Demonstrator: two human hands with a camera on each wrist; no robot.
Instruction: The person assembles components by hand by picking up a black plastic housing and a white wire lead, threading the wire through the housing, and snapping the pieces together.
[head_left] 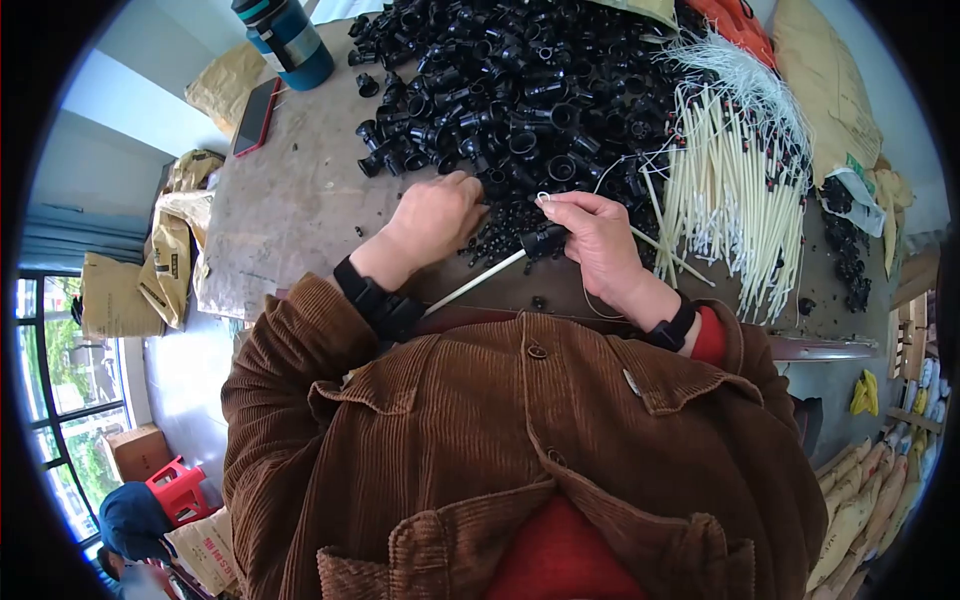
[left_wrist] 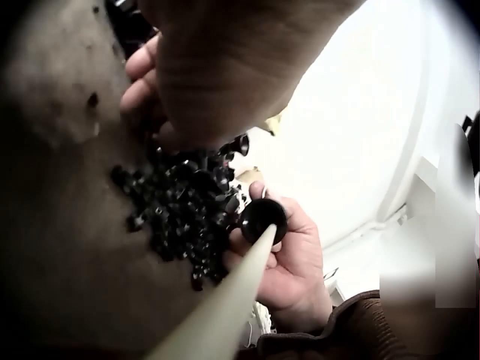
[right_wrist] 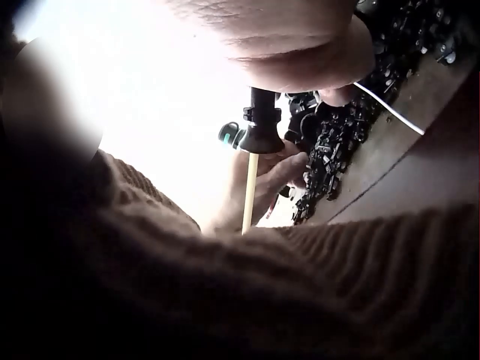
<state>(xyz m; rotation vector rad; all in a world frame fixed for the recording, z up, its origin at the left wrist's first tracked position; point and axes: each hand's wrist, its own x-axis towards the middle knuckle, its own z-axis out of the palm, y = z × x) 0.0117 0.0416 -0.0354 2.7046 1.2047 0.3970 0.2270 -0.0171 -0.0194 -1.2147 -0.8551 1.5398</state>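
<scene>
My right hand (head_left: 600, 240) grips a black flared plastic socket (head_left: 545, 241). A long pale rod (head_left: 475, 284) runs out of its wide mouth toward my left forearm. At my right thumb and index finger a small loop of white cord (head_left: 543, 197) sticks up. In the left wrist view, the rod passes into the round mouth of the socket (left_wrist: 264, 219). My left hand (head_left: 430, 222) is over the near edge of the black parts, fingers bent down beside a heap of tiny black pieces (head_left: 508, 228). Its fingertips are partly hidden, and I cannot tell whether they pinch a piece.
A large pile of black sockets (head_left: 500, 80) covers the table's (head_left: 290, 190) far middle. To the right lies a bundle of pale rods (head_left: 730, 200) with white cords. A bottle (head_left: 290, 45) and a phone (head_left: 257, 116) are at the far left. Another person (head_left: 135, 525) is at lower left.
</scene>
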